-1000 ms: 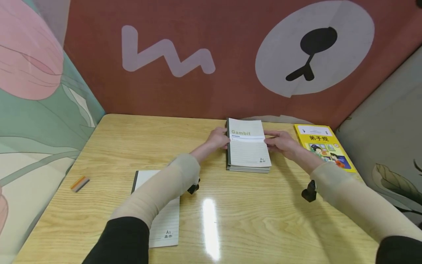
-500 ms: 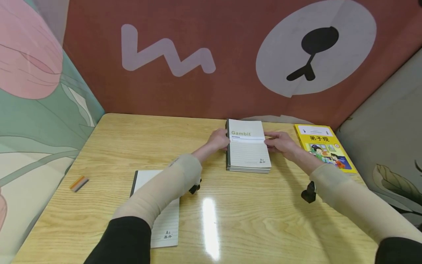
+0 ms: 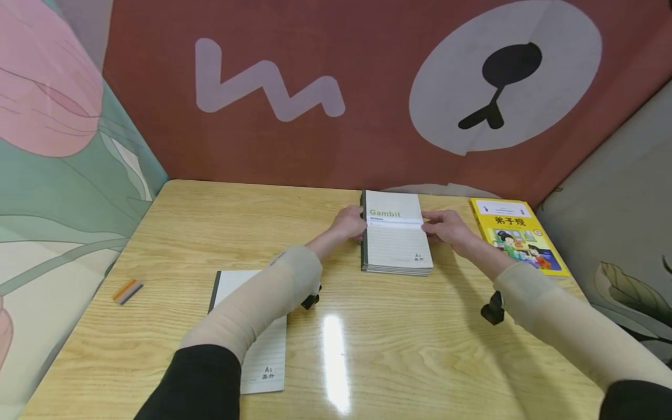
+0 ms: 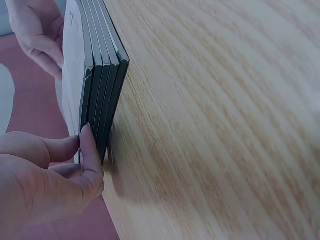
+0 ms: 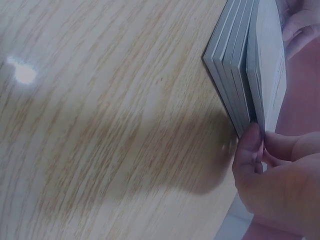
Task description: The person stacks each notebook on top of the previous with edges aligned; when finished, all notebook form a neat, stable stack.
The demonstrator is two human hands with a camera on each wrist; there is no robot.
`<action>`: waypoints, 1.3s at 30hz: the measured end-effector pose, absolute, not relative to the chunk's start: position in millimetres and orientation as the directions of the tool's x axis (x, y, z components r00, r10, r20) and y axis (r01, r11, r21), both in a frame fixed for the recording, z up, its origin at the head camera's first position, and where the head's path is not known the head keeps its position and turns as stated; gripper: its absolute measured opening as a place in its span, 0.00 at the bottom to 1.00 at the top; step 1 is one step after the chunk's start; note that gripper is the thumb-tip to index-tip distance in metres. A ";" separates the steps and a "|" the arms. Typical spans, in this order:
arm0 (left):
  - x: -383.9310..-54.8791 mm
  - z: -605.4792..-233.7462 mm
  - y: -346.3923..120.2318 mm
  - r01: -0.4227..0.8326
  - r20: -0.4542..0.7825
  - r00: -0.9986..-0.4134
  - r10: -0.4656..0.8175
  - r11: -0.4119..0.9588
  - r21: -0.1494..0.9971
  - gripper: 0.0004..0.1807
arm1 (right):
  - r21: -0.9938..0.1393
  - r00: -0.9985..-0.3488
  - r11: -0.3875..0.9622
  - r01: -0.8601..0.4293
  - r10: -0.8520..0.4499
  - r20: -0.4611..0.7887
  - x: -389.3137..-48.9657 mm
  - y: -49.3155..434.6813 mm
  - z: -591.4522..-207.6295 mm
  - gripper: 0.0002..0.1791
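A stack of several notebooks (image 3: pixel 397 271) with dark spines lies near the table's back edge. Its top notebook (image 3: pixel 396 245) has a pale cover printed "Gambit". At the spine side, my left hand (image 3: pixel 349 223) pinches the top notebook's edge between thumb and forefinger, its fingertip against the dark spine (image 4: pixel 95 100). Opposite it, my right hand (image 3: pixel 448 227) pinches the page-side edge, thumb above and forefinger below. The right wrist view shows a narrow gap under the top notebook, with the forefinger's tip in it. The notebooks beneath lie flat, edges roughly aligned.
Under my left forearm lies another lined notebook (image 3: pixel 265 359), partly hidden. A yellow picture-covered book (image 3: pixel 517 236) sits at the back right, beside my right forearm. A small orange and grey object (image 3: pixel 127 291) is at the left. A wall (image 3: pixel 367 151) rises behind the table (image 3: pixel 409 350).
Both hands stay at the top notebook's two long edges with almost no movement. The head view shifts very slightly.
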State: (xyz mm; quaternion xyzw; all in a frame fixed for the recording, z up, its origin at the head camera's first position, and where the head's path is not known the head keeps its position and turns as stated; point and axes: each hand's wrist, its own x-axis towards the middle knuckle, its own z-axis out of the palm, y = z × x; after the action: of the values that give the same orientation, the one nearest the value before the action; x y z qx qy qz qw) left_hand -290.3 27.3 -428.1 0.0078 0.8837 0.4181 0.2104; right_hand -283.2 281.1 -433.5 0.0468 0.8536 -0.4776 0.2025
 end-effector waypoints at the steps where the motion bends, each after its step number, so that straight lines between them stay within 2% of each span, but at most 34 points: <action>1: -290.1 -427.2 27.2 -0.163 -0.367 -0.910 0.192 0.649 0.743 0.31 | -0.794 -0.915 0.546 0.269 -0.112 -0.387 -283.1 280.6 -433.4 0.32; 14: -288.8 -431.3 26.7 -0.157 -0.361 -0.912 0.195 0.647 0.746 0.32 | -0.752 -0.930 0.626 0.204 -0.116 -0.349 -281.6 279.5 -433.4 0.30; 26: -285.8 -435.9 20.9 -0.100 -0.311 -0.922 0.233 0.632 0.769 0.30 | -0.729 -0.941 0.660 0.181 -0.099 -0.323 -281.2 276.3 -434.6 0.31; 33: -286.2 -429.7 -7.2 -0.052 -0.251 -0.930 0.269 0.579 0.814 0.29 | -0.775 -0.979 0.620 0.124 -0.053 -0.199 -280.5 276.0 -422.1 0.29; 39: -283.1 -412.7 -52.2 -0.038 -0.221 -0.940 0.261 0.562 0.826 0.27 | -0.796 -0.992 0.599 0.086 -0.020 -0.122 -275.2 260.1 -404.3 0.26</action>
State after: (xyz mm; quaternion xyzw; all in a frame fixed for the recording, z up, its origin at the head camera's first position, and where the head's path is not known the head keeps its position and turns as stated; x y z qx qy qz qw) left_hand -283.1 -52.2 -412.7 0.0642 0.8689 0.4634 0.1615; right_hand -275.2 260.1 -404.3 0.0184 0.8922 -0.4474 0.0591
